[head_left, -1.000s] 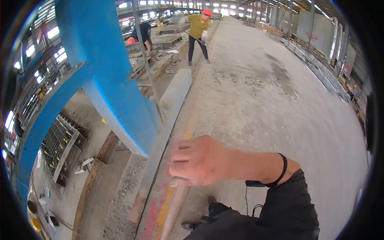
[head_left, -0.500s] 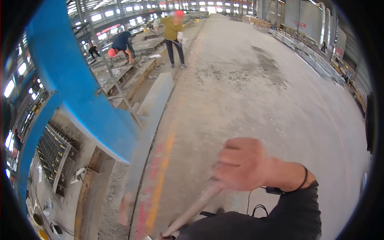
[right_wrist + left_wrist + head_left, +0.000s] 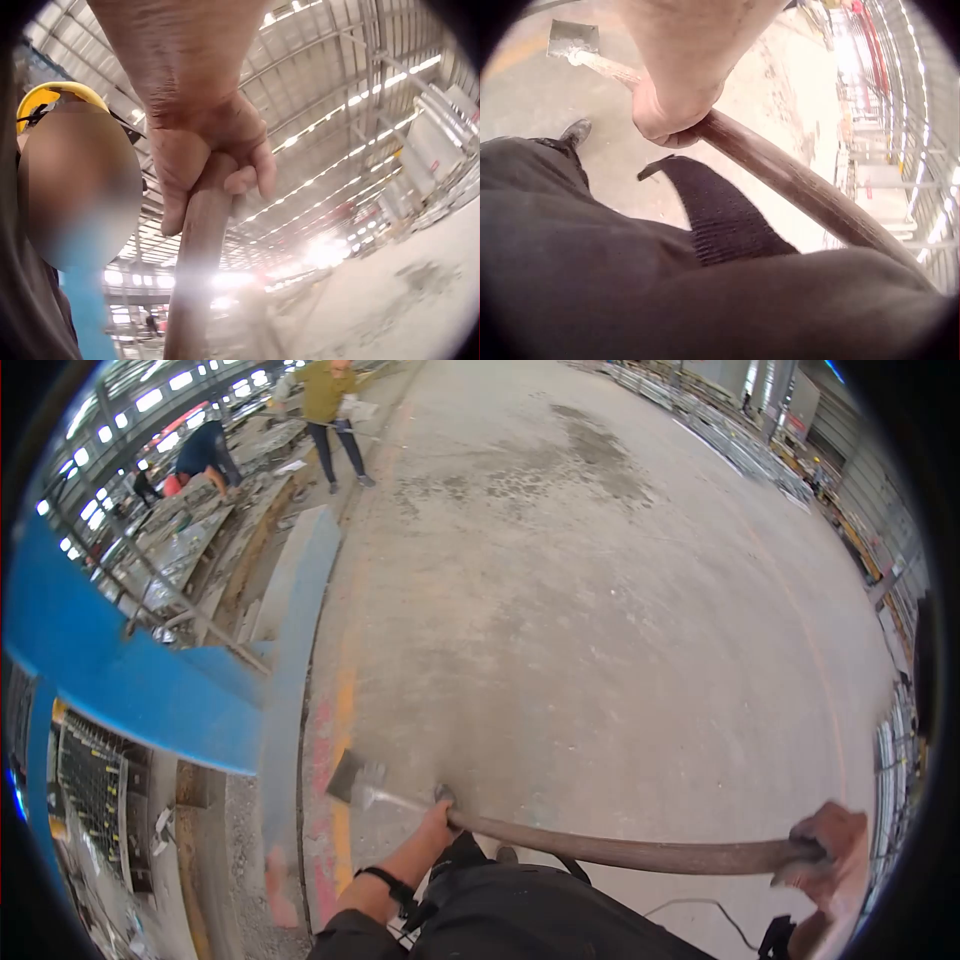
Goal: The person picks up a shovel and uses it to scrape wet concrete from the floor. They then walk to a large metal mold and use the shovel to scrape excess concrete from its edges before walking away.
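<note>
A wooden-handled tool (its squarish blade smudged grey) slants over the floor

A wide, dusty concrete floor with damp dark patches, an orange line along its left side — beside it a blue steel frame. Overhead, a ribbed roof on metal trusses — bright strips of daylight between.

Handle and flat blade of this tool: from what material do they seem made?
The handle looks like worn brown wood, slightly shiny, with lengthwise streaks like grain. The blade is probably dull grey metal, by its flat, straight-edged sheet; pale residue near the neck partly hides it.
</note>
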